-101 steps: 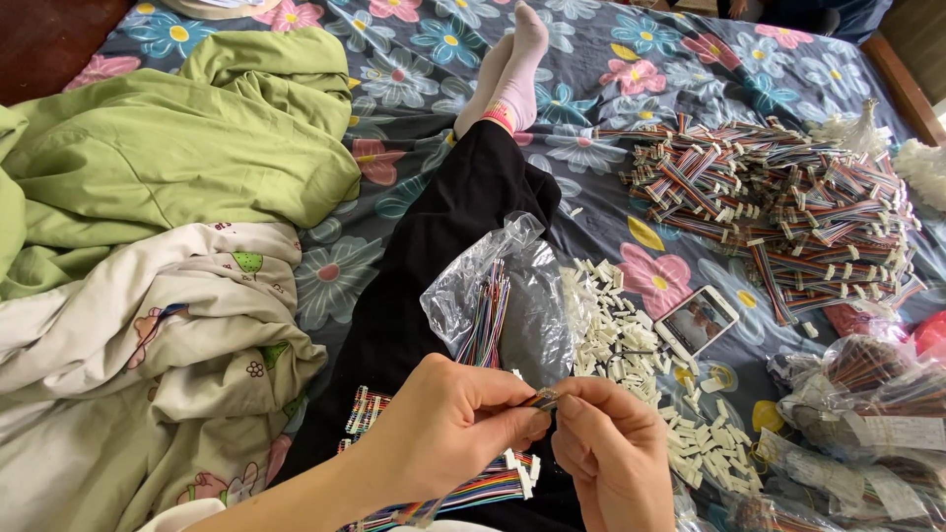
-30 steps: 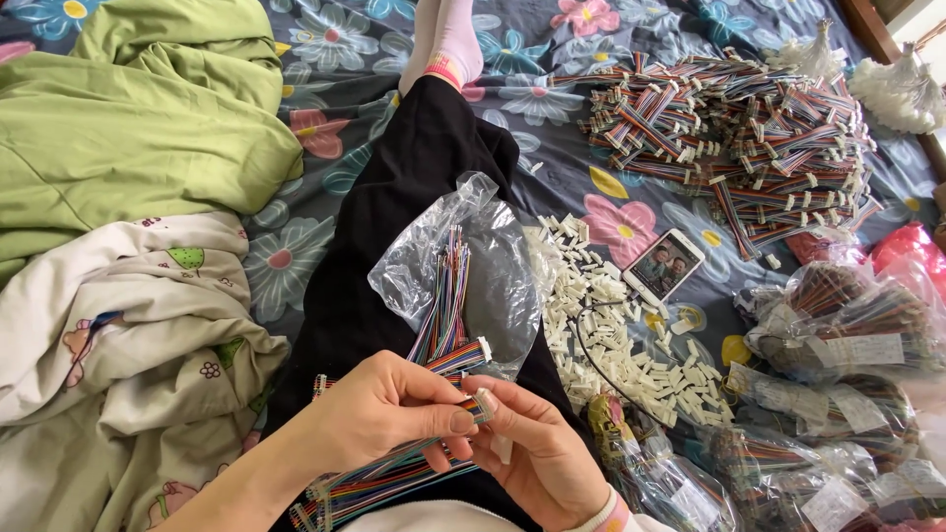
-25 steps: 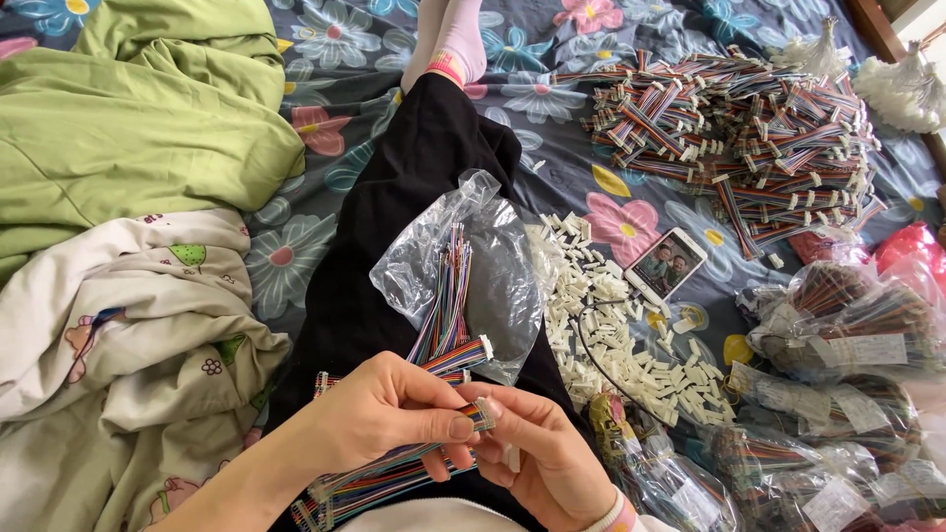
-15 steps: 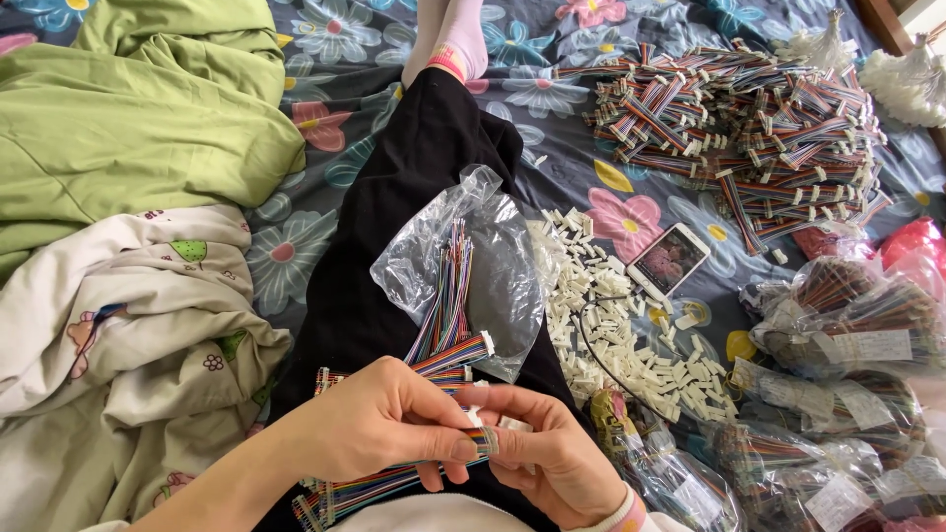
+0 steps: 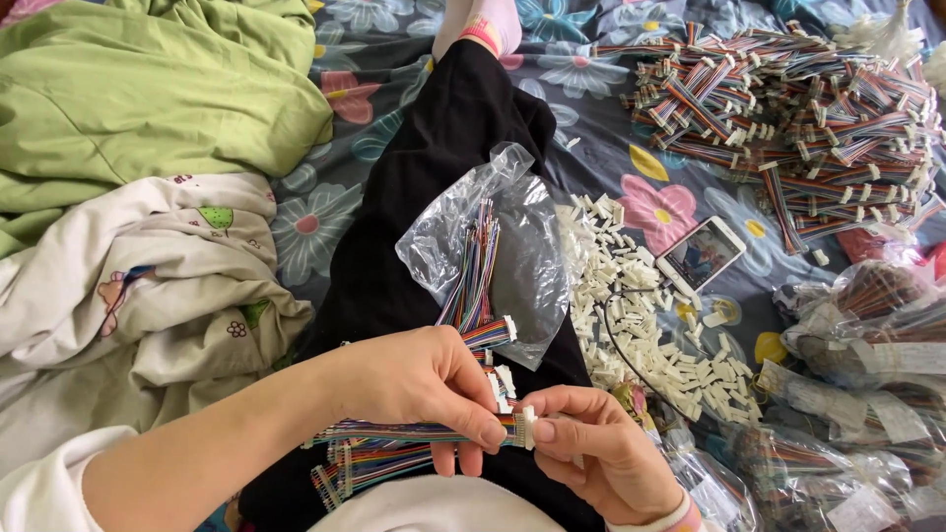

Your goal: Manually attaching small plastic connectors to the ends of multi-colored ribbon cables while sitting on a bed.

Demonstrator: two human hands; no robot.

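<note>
The right hand (image 5: 601,458) is cut off at the wrist by the bottom edge, toward five o'clock. Its fingertips cover the white connector (image 5: 527,427), so the pin count cannot be told. The left hand (image 5: 419,379) hides part of the ribbon cable (image 5: 394,432). The phone (image 5: 701,254) screen at two o'clock is too small to read (a picture, perhaps). Bagged cables (image 5: 867,335) run off the three o'clock edge.

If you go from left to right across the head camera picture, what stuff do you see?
Green blanket → black trouser leg → clear bag of coloured wires → white connector pile → phone → heap of finished cables.
</note>
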